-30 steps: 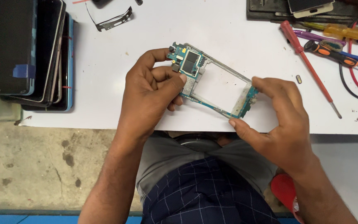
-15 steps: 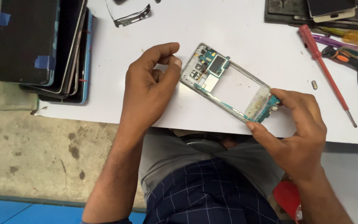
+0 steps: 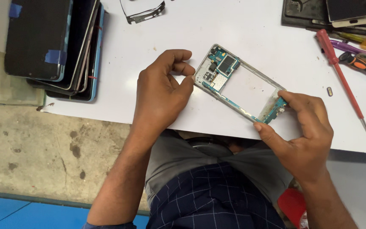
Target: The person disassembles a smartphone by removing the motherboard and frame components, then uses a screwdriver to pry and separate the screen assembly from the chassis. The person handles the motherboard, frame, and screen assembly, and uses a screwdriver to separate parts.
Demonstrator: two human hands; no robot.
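A stripped phone frame (image 3: 240, 82) lies tilted on the white table (image 3: 250, 29), with a blue-green circuit board at its upper end and a small board at its lower end. My left hand (image 3: 164, 91) has its thumb and curled fingers at the frame's upper left corner. At the opposite, lower end my right hand (image 3: 303, 127) pinches the frame between thumb and fingers. The frame's middle is an open window showing the table.
A stack of dark phone screens (image 3: 51, 42) sits at the table's left edge. A thin metal bracket (image 3: 142, 12) lies at the top. A red screwdriver (image 3: 342, 72), other coloured tools (image 3: 363, 55) and a dark tray with a phone (image 3: 331, 12) sit right. A small metal part (image 3: 329, 91) lies near.
The left hand has slid off the frame's top to its upper left corner, uncovering the circuit board. The right hand keeps its hold on the lower end.
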